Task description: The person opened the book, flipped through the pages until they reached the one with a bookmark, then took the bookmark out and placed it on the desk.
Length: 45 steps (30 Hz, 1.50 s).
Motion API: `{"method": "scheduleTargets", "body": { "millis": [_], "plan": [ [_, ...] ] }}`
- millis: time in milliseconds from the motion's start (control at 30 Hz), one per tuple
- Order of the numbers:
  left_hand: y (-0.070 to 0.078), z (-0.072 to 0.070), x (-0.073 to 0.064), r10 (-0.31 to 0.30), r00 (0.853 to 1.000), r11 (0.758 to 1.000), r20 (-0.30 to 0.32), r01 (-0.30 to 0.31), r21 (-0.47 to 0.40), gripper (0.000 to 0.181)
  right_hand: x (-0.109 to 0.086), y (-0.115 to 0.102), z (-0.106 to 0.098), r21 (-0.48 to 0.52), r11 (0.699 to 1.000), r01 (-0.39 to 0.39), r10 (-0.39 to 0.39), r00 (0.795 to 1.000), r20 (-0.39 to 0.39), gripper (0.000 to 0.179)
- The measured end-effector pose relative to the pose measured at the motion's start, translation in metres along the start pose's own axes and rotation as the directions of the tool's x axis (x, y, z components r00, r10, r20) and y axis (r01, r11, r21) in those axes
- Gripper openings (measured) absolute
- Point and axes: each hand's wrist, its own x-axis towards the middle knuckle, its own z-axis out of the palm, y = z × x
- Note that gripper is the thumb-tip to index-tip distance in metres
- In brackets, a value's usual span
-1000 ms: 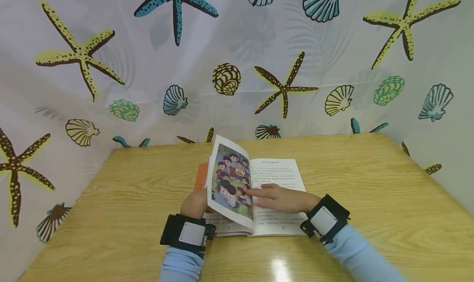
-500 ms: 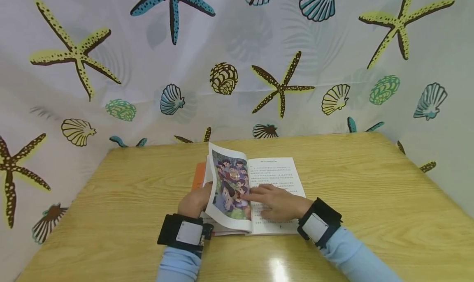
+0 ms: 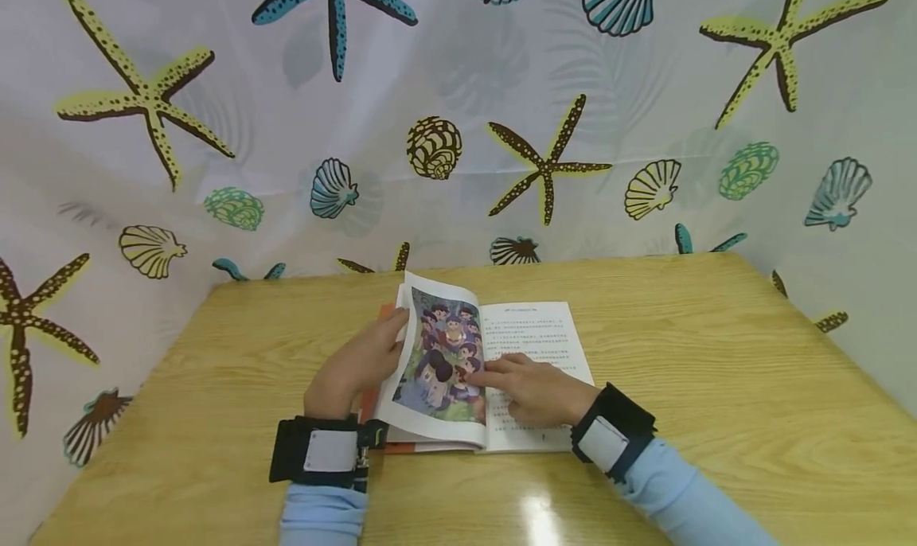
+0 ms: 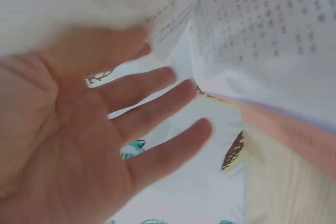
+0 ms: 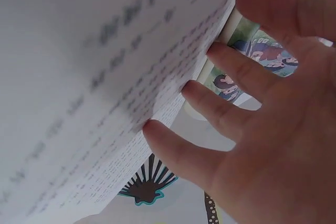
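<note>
An open book (image 3: 530, 333) lies on the table, text on its right side. Its left illustrated page (image 3: 447, 355) stands partly raised and curved, showing a picture of several children. My left hand (image 3: 351, 368) is at the book's left edge, its fingertips near or against the back of that page. In the left wrist view the left hand's fingers (image 4: 163, 153) are spread and fairly straight beside printed pages. My right hand (image 3: 537, 388) rests on the right page, fingertips at the gutter. Seen from the right wrist, its fingers (image 5: 184, 156) are extended and apart, touching the paper.
An orange cover (image 3: 399, 448) shows under the left pages. The book lies on a wood-grain table (image 3: 666, 323). Behind it hangs a white cloth (image 3: 473, 68) with starfish and shell prints. Both wrists carry black straps (image 3: 614, 430).
My left hand has come out from behind the raised page to the left, then moved up along its edge. The page has sunk lower toward the left. My right hand stays near the gutter.
</note>
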Motion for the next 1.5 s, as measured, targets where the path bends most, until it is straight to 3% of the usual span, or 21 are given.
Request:
{"method": "scheduleTargets", "body": {
  "millis": [133, 200, 267, 333, 467, 533, 600, 867, 1000, 1100, 1233, 1500],
  "plan": [
    [0.012, -0.003, 0.003, -0.039, 0.997, 0.995, -0.067, 0.045, 0.090, 0.052, 0.000, 0.000, -0.001, 0.013, 1.000, 0.007, -0.007, 1.000, -0.009, 0.063],
    [0.019, -0.002, 0.004, -0.036, 0.997, 0.990, -0.063, 0.044, 0.135, 0.058, 0.001, 0.000, -0.002, 0.021, 1.000, 0.010, -0.010, 1.000, -0.010, 0.062],
    [0.023, 0.002, 0.005, -0.053, 0.999, 0.987, -0.011, 0.054, 0.153, 0.067, 0.001, 0.001, -0.002, 0.025, 1.000, 0.010, -0.010, 1.000, -0.005, 0.063],
    [0.024, 0.009, 0.006, -0.100, 0.992, 0.982, 0.079, 0.086, 0.168, 0.078, 0.001, 0.000, -0.003, 0.024, 1.000, 0.012, -0.012, 1.000, 0.000, 0.062],
    [0.018, 0.023, 0.009, -0.225, 0.944, 0.966, 0.242, 0.184, 0.181, 0.096, 0.002, 0.001, -0.002, 0.009, 0.999, 0.033, -0.033, 0.999, -0.007, 0.061],
    [0.014, 0.029, 0.011, -0.261, 0.926, 0.959, 0.271, 0.218, 0.179, 0.100, 0.002, 0.001, -0.001, 0.002, 0.999, 0.042, -0.042, 0.999, -0.013, 0.061],
    [0.011, 0.032, 0.012, -0.272, 0.921, 0.958, 0.277, 0.232, 0.170, 0.101, 0.001, 0.001, 0.000, 0.002, 0.999, 0.044, -0.044, 0.999, -0.013, 0.062],
    [0.009, 0.035, 0.011, -0.288, 0.914, 0.956, 0.285, 0.256, 0.143, 0.100, -0.003, 0.003, -0.001, 0.101, 0.994, -0.043, 0.034, 0.996, 0.084, 0.062],
    [0.006, 0.036, 0.010, -0.304, 0.910, 0.951, 0.281, 0.275, 0.139, 0.100, -0.004, 0.004, 0.000, 0.102, 0.987, -0.124, 0.115, 0.989, 0.091, 0.072],
    [0.005, 0.038, 0.009, -0.310, 0.911, 0.949, 0.273, 0.283, 0.137, 0.100, -0.003, 0.007, 0.000, 0.080, 0.973, -0.217, 0.210, 0.974, 0.090, 0.079],
    [0.004, 0.039, 0.008, -0.309, 0.914, 0.950, 0.263, 0.282, 0.135, 0.100, -0.005, 0.016, -0.004, 0.001, 0.946, -0.323, 0.321, 0.942, 0.094, 0.076],
    [0.003, 0.038, 0.010, -0.290, 0.921, 0.956, 0.261, 0.263, 0.133, 0.101, -0.018, 0.049, -0.016, -0.084, 0.893, -0.442, 0.447, 0.894, 0.040, 0.069]
  ]
}}
